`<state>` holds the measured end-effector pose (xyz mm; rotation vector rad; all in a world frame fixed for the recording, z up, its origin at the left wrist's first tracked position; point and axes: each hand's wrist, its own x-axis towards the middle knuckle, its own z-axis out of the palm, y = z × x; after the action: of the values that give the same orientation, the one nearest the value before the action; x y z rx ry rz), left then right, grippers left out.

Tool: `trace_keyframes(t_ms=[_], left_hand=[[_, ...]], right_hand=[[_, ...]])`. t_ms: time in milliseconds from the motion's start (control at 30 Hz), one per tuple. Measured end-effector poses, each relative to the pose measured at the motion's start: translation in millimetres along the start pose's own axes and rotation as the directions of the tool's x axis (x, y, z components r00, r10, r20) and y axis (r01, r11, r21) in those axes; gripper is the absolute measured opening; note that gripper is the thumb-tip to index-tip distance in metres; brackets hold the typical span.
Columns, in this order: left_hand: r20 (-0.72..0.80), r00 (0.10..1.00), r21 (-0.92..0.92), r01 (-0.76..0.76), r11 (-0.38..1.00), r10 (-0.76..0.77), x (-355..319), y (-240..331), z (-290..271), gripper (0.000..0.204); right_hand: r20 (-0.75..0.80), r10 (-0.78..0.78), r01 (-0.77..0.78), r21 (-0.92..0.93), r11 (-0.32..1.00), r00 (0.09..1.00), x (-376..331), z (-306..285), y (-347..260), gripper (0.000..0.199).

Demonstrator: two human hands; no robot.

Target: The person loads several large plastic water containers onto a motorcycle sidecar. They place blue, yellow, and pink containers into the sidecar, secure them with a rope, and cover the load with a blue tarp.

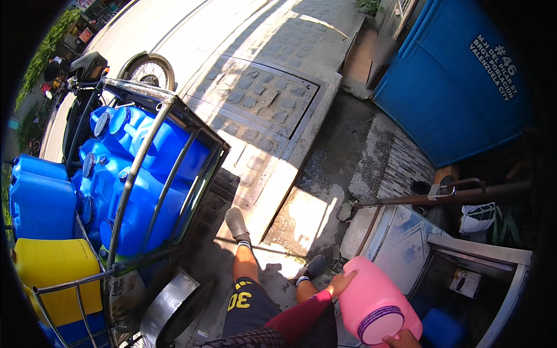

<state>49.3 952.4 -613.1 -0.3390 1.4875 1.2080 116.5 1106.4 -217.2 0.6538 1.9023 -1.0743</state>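
1. Sunlit paving ran across the top of the view, with a patterned metal cover (255, 98) set into the kerb and a blue panel (458, 87) standing at the upper right

2. To the person's left stood a metal-framed cart (145, 156) packed with blue water containers (139, 180), a yellow container (55, 272) at its near end, and a motorcycle wheel (149, 71) showing beyond it

3. At the lower right the person held a pink jug (374, 301), close in front of the body and just beside a white-framed opening (481, 249) with a dark space and a blue object (444, 327) inside

4. The jug lay tilted, its long axis running from the upper left down to the lower right, with the purple-ringed end (380, 325) turned toward the camera and the plain rounded end pointing away toward the ground

5. The left hand (341, 282) lay spread and flat against the jug's upper left side, fingers extended along the plastic and pressing rather than wrapped round anything

6. The right hand (400, 341) showed only at the bottom edge, touching the jug beside the ringed end; whether its fingers were curled under it could not be told, as most of the hand was cut off

7. So the jug sat between the two hands, the left on the far flank, the right at the near end, neither clearly nearer

8. The jug looked smooth, opaque, bright pink plastic, rounded at the shoulders, with no label visible
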Motion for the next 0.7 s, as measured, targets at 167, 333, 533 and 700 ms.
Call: trace_keyframes(t_ms=[167, 333, 533, 700], left_hand=[[-0.209, 0.971, 0.061, -0.107, 0.992, 0.118, -92.8, -48.5, -92.0, 0.098], [-0.444, 0.896, -0.317, -0.133, 0.939, -0.023, -251.7, 6.1, -236.8, 0.092], [-0.638, 0.764, -0.313, -0.369, 0.875, 0.094, -404.7, 81.6, -379.7, 0.089], [-0.8, 0.538, -0.386, -0.801, 0.458, 0.266, -543.3, 129.9, -454.4, 0.068]], right_hand=[[0.191, -0.055, 0.111, -0.295, 0.949, 0.98, 9.0, 21.2, -61.8, 0.048], [0.396, 0.071, 0.103, -0.401, 0.91, 0.915, 23.1, 38.9, -213.5, 0.051], [0.529, -0.22, 0.503, -0.48, 0.719, 0.82, -40.8, 69.5, -417.0, 0.051], [0.606, -0.063, 0.54, -0.651, 0.534, 0.793, -104.9, 103.9, -626.6, 0.053]])
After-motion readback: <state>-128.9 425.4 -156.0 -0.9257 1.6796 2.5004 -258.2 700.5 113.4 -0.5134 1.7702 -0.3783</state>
